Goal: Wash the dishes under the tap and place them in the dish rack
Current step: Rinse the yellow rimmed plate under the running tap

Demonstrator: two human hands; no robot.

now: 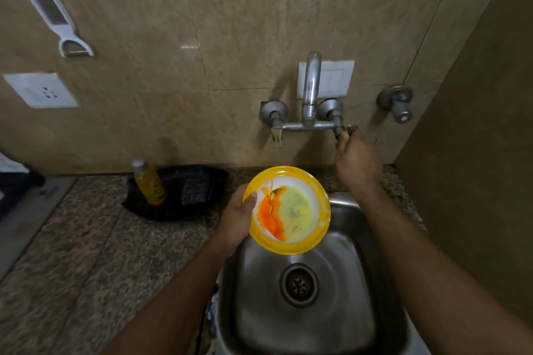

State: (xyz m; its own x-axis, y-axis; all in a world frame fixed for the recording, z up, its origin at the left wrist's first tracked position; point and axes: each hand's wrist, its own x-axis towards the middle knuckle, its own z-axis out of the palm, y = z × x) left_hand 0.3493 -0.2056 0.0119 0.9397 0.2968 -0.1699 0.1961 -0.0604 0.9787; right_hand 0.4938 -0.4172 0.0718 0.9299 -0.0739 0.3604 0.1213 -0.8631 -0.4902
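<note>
A yellow-rimmed plate (288,210) smeared with orange and pale yellow residue is held over the back left of the steel sink (346,225). My left hand (238,217) grips its left rim, thumb on top. My right hand (356,157) reaches up to the wall and closes on the tap's right handle (341,131). The curved tap spout (310,86) rises above the plate. No water shows from it. No dish rack is in view.
A black tray (199,179) on the granite counter holds a yellow dish soap bottle (150,183) and a dark scrub pad (194,192). A second valve (399,104) sticks out of the wall at right. A peeler (46,6) hangs at the upper left above a socket (40,91).
</note>
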